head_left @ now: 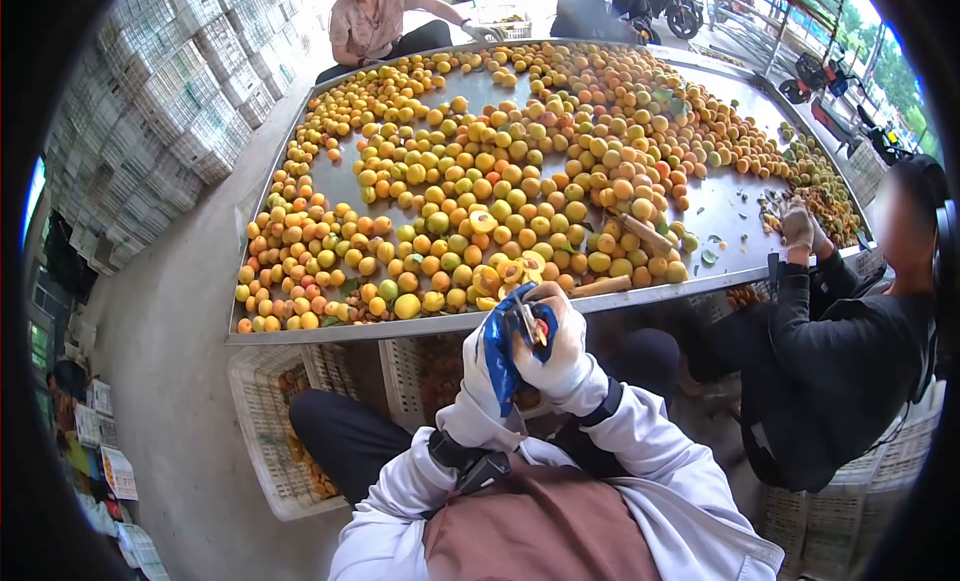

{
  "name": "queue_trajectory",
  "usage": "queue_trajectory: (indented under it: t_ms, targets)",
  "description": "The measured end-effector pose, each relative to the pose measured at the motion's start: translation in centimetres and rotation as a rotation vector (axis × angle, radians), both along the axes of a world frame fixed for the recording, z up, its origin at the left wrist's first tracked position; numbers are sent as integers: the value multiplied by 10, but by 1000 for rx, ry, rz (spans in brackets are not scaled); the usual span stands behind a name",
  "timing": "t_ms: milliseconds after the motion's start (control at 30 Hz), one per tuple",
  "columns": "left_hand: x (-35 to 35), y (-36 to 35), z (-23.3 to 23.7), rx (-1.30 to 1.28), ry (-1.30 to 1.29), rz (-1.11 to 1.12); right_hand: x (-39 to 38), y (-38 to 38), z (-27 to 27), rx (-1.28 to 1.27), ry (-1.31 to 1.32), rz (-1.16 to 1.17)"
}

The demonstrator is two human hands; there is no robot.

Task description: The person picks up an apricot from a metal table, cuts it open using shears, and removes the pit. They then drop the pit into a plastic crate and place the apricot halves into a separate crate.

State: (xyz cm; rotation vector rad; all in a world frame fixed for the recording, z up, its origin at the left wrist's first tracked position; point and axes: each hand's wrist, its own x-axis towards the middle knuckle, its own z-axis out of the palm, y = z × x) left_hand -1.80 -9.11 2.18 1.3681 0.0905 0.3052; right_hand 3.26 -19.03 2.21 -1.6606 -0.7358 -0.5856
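Note:
My left hand point(490, 361), in a white glove with a blue coated palm, is closed and pressed against the other hand; what lies inside it is hidden. Closed around a small metal tool point(526, 321) is my right hand point(560, 356), gloved the same way. A red and yellow bit of fruit point(541, 332) shows between the hands beside the metal. Just beyond them, at the table's near edge, several cut apricot halves point(510, 271) lie with their orange flesh up. Whole apricots point(450, 221) surround these halves.
A large metal-rimmed table point(420, 327) carries heaped apricots. Two wooden sticks point(600, 287) lie near its edge. White plastic crates point(265, 421) stand below, with more stacked point(150, 111) at left. A co-worker point(850, 331) sits at right, gloved hands over fruit pieces; two people sit across.

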Motion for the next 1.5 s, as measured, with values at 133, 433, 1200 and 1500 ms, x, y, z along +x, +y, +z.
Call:
queue_trajectory:
  t_ms: [133,433,1200,1500]
  targets:
    - [-3,0,-4,240,-69,-42,5,-5,5,-42,-91,57]
    - [1,8,-20,459,-79,-86,21,-19,1,-241,-70,233]
    - [4,17,0,-553,649,-170,48,-32,-10,-578,121,407]
    - [29,45,-16,-638,258,-310,40,-23,-20,184,1266,277]
